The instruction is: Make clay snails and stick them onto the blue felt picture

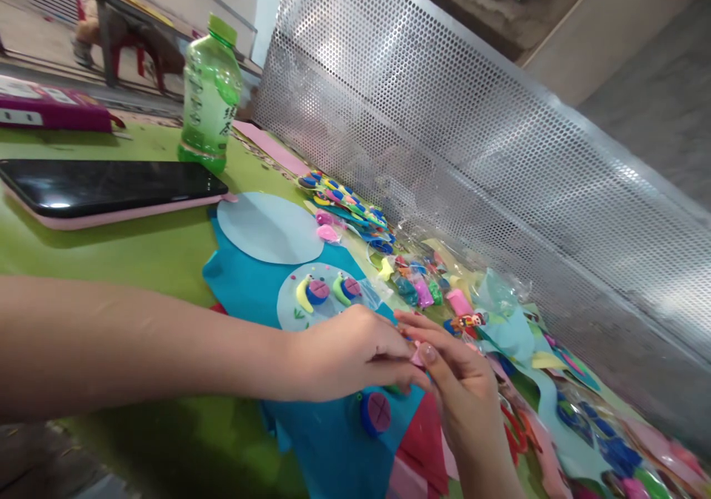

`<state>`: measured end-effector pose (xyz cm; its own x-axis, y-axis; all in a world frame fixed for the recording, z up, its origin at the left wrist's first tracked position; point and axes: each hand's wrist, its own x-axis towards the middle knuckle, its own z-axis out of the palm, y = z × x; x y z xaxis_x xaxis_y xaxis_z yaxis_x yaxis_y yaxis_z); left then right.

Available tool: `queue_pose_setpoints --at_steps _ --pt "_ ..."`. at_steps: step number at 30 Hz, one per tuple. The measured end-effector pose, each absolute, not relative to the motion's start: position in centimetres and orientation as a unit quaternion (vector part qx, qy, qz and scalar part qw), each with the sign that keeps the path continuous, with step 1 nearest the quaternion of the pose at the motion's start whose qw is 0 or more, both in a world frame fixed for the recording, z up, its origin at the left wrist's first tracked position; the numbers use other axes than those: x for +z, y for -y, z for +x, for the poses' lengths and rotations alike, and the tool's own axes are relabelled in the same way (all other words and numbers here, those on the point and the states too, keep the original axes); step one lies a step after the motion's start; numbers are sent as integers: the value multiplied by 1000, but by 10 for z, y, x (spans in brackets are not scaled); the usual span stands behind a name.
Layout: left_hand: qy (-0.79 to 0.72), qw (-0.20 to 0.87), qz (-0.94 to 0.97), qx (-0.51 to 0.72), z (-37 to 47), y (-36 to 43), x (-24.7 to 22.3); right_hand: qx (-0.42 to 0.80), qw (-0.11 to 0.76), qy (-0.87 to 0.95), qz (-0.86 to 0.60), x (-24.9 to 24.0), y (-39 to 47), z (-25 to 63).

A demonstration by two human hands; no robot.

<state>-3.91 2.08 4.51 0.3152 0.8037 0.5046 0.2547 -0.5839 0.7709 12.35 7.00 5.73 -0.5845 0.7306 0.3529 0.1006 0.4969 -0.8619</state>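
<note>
My left hand [355, 355] reaches in from the left and its fingertips meet those of my right hand [464, 377]. Between them shows a small bit of pink clay [418, 354], pinched by the fingers of both hands and partly covered. Below lies a light blue paper disc [289, 308] bearing clay snails [318, 292] with purple-and-blue shells and yellow or green bodies. Another clay snail shell [379, 413], purple and blue, sits just under my hands. Blue sheets [327, 447] lie beneath these pieces.
A phone [111, 184], a green-capped bottle [211, 95] and a purple box [52, 106] stand at the left. A plain pale blue disc [269, 226] lies behind my left hand. Bagged clay [419, 288], red scissors [514, 432] and paper scraps crowd the right, before a perforated metal panel [472, 129].
</note>
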Motion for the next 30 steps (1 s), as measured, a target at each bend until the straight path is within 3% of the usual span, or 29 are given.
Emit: queue_pose_setpoints --at_steps 8,16,22,30 --pt "-333 431 686 483 -39 -21 49 506 380 717 -294 62 -63 121" --pt "-353 370 719 470 -41 -22 45 413 359 769 -329 59 -64 123" --pt "-334 546 575 509 -40 -29 50 490 407 737 -226 58 -75 131" --pt "-357 616 493 500 -38 -26 63 492 392 734 -257 58 -73 129"
